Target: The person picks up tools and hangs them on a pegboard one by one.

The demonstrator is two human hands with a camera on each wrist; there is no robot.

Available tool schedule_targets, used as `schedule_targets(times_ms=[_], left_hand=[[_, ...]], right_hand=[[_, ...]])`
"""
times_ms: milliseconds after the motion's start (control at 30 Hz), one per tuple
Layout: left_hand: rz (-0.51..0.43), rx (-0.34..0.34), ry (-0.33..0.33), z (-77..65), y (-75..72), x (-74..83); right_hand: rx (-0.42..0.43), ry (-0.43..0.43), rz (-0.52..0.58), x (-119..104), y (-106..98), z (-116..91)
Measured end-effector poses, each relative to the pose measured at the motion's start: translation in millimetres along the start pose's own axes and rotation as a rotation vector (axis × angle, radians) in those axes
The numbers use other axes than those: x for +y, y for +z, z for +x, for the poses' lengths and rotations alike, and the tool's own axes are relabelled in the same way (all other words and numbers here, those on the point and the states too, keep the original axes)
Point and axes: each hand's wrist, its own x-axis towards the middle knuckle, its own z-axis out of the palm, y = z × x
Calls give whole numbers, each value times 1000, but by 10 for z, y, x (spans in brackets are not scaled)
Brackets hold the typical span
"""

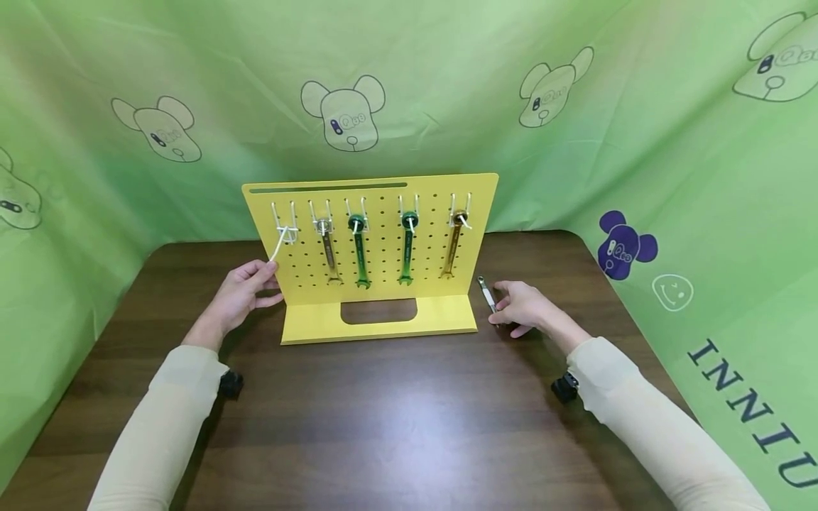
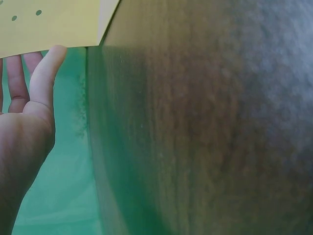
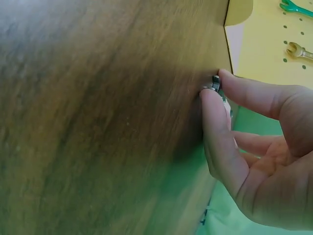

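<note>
At the left side edge of a yellow pegboard (image 1: 383, 284), my left hand (image 1: 246, 291) holds on, thumb at the front and the other fingers passing behind. The left wrist view shows the thumb tip (image 2: 58, 50) over the board's edge (image 2: 73, 41). Right of the board, thumb and index finger of my right hand (image 1: 520, 306) pinch the near end of a small silver wrench (image 1: 488, 294), whose ring end points away toward the back. In the right wrist view, only the wrench's metal tip (image 3: 216, 83) shows well; the fingers hide most of the rest.
From white hooks on the board hang several wrenches, among them a green wrench (image 1: 407, 248) and a gold-coloured wrench (image 1: 453, 245). Another white hook (image 1: 281, 238) juts out at the board's left end. Behind the brown wooden table (image 1: 383, 426) hangs a green printed curtain (image 1: 434, 128).
</note>
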Motion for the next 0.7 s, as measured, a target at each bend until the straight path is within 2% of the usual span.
schedule_targets(times_ms=[300, 533, 700], left_hand=[[6, -2, 0, -10, 19, 22], [3, -3, -5, -11, 16, 26], [-7, -3, -10, -5, 14, 22]], right_hand=[[-5, 11, 7, 0, -18, -1], [4, 6, 67, 12, 24, 14], [-20, 10, 112, 16, 37, 22]])
